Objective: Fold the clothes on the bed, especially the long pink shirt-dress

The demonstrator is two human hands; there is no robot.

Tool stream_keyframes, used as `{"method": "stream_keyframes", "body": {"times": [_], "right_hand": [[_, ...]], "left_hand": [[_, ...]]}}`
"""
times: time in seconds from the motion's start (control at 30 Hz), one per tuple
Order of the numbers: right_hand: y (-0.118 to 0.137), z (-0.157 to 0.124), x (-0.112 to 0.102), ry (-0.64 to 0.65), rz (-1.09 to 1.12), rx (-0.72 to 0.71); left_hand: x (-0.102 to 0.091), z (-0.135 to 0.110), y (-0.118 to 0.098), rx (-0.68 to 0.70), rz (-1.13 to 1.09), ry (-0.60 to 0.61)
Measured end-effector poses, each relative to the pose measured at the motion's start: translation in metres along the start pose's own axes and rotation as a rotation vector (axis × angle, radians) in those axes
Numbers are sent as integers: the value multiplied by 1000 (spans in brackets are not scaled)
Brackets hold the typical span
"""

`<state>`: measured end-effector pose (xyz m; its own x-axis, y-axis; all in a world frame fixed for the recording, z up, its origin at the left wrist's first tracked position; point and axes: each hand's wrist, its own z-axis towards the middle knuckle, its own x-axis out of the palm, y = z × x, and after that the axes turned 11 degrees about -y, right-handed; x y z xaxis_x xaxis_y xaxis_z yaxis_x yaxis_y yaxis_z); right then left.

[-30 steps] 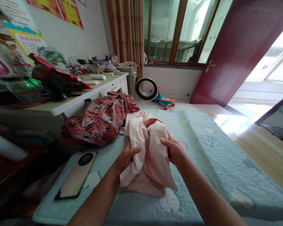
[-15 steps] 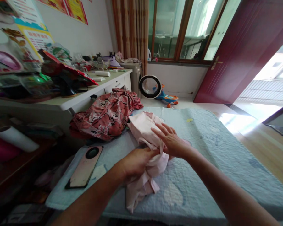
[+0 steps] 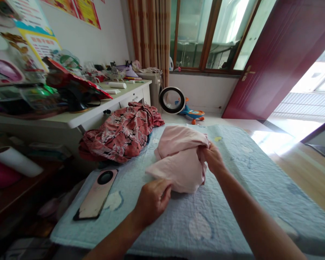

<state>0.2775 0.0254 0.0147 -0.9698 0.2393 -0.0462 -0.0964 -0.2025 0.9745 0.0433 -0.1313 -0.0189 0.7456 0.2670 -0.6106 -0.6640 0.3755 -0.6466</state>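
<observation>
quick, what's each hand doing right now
Left hand: closed, pinching the near edge of the pink garment.
Right hand: closed, gripping the garment's far right edge.

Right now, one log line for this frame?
left hand: pinching near edge of pink garment | right hand: gripping far side | garment: bunched on blue quilt | phone: left

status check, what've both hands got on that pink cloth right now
Left hand pinching near edge of pink garment. Right hand gripping its far side. Garment bunched on blue quilt. Floral garment and phone off left, clear.
</observation>
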Motion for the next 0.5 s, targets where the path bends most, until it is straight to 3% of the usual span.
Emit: {"method": "stream_keyframes", "body": {"times": [0.13, 0.2, 0.27, 0.37, 0.5], "right_hand": [[15, -13, -10, -44, 330, 161], [20, -20, -19, -118, 410, 182], [20, -26, -30, -130, 439, 191], [9, -35, -46, 53, 378, 206], [-16, -43, -55, 256, 127, 120]], "left_hand": [[15, 5, 9, -421, -185, 7], [19, 12, 14, -648, -414, 46], [22, 18, 14, -813, -733, 160], [35, 27, 7, -875, -1126, 248], [64, 41, -10, -908, -1199, 64]]}}
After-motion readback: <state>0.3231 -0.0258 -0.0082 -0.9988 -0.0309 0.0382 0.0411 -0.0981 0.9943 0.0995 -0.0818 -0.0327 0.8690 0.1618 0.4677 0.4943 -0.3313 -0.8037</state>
